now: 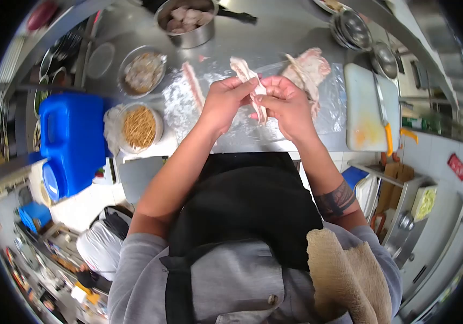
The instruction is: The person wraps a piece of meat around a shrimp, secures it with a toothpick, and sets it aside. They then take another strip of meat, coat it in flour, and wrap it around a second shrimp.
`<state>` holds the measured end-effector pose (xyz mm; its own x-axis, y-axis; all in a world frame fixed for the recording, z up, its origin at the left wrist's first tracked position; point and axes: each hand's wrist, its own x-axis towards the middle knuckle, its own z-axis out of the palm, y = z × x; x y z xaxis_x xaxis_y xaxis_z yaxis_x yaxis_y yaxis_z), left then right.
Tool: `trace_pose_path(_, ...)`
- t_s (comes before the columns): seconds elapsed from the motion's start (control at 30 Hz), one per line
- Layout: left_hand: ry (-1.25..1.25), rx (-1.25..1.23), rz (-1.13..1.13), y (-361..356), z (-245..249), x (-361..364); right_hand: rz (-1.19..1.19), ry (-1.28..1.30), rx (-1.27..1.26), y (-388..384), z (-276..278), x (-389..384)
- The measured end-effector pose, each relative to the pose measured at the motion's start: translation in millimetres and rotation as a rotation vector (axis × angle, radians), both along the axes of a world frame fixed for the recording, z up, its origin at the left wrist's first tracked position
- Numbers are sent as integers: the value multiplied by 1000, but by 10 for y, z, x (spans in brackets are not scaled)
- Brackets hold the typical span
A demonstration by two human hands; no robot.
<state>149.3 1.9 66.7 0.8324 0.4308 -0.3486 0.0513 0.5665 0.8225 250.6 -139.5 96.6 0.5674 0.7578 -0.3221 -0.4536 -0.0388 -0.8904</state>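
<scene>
A pale, whitish-pink strip of raw meat (242,67) is pinched between the fingers of both hands above the table. My left hand (226,100) grips it from the left, thumb on top, while my right hand (287,103) holds it from the right, close to the left fingertips. Part of the strip is hidden behind the fingers. To the left, a second narrow pinkish strip (191,82) lies on a clear plastic sheet (180,110) dusted with white powder. Beyond my right hand rests a larger, crumpled piece of pale raw meat (308,70).
At left stand a tub of toothpicks (138,126), a bowl of pale pieces (144,70) and a blue jug (72,140). A steel pot (195,36) holds meat chunks. Right: a cutting board (361,116) with a yellow-handled knife (383,110). Another person (102,248) is at lower left.
</scene>
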Motion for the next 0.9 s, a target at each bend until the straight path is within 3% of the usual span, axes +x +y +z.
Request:
trace_pose_path(0.27, 146, 155, 172, 581, -311, -502, 220, 73, -226, 330, -411, -380)
trace_pose_path(0.53, 133, 52, 276, 813, -388, -645, 297, 119, -246, 434, -530, -510)
trace_pose_path(0.63, 199, 152, 280, 927, -541, -635, 316, 157, -191, 390, -630, -548)
trace_pose_path(0.7, 305, 381, 248, 1080, -740, -600, 275, 238, -234, 378, -749, -574)
trace_pose_path(0.83, 302, 490, 309, 1292, -1023, -458, 259, 216, -281, 418, -963, -678)
trace_pose_path(0.9, 370, 896, 324, 1378, -1180, -368, 233, 231, -296, 453, -997, -767)
